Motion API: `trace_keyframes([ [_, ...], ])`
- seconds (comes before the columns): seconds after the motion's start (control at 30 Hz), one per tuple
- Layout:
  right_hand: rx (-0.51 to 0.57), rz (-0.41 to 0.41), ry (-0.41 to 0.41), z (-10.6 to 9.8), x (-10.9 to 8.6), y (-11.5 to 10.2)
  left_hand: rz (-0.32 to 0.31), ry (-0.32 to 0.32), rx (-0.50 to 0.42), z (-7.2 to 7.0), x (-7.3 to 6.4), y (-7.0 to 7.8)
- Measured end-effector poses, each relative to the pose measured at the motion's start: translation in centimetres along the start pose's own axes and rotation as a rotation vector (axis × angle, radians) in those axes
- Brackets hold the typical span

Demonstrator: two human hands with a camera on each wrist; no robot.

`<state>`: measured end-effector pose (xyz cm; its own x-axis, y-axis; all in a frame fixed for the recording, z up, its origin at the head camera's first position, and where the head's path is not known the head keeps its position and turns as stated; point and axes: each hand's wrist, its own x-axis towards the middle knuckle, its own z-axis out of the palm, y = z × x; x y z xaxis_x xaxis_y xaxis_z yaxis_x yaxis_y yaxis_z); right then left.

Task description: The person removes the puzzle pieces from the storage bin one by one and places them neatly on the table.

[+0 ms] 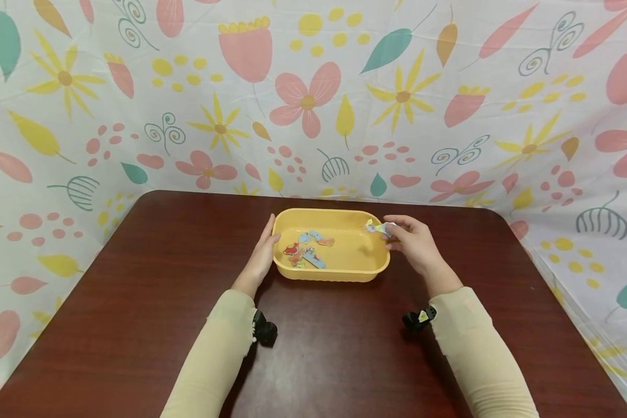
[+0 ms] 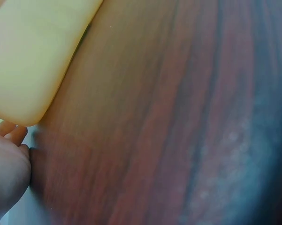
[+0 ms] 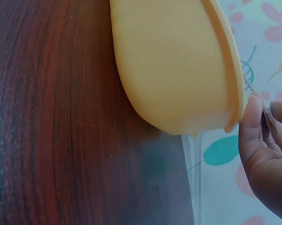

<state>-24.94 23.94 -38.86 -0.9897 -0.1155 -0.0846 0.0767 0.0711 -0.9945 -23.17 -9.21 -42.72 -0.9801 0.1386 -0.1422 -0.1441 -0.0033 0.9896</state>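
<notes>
A yellow plastic tub (image 1: 345, 274) stands toward the far side of the table. Its left end is gripped by my left hand (image 1: 261, 252), thumb over the rim and fingers along the outside. Over the tub's right rim, my right hand (image 1: 415, 244) pinches several thin, colourful flat cutouts (image 1: 378, 227) between thumb and fingers. In the right wrist view the cutouts (image 3: 270, 121) show edge-on, just beyond the rim. On the tub floor, toward the left, lie several more flat cutouts (image 1: 313, 259) in blue, red and orange.
The dark wooden table (image 1: 339, 348) has rounded far corners. Behind it hangs a white cloth (image 1: 292, 157) printed with flowers and leaves. A small black wrist camera (image 1: 263, 330) sits at the left cuff, and another black camera (image 1: 419, 319) at the right.
</notes>
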Motion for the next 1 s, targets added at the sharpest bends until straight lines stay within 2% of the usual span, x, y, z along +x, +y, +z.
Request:
trace_keyframes([
  [0.2, 0.151, 0.003, -0.005, -1.2, -0.4, 0.3, 0.035, 0.022, 0.034, 0.0, 1.0, -1.6],
  [0.43, 0.232, 0.016, 0.007, -2.2, -0.6, 0.5, 0.040, 0.038, 0.036, 0.0, 0.8, -1.7],
  [0.7, 0.229, 0.025, 0.044, -3.4, -0.8, 0.9, 0.033, 0.034, 0.031, -0.1, 0.8, -1.8],
  [1.0, 0.235, 0.058, 0.071, -5.0, -0.8, 1.8, 0.029, 0.062, 0.026, -0.2, 0.9, -1.9],
])
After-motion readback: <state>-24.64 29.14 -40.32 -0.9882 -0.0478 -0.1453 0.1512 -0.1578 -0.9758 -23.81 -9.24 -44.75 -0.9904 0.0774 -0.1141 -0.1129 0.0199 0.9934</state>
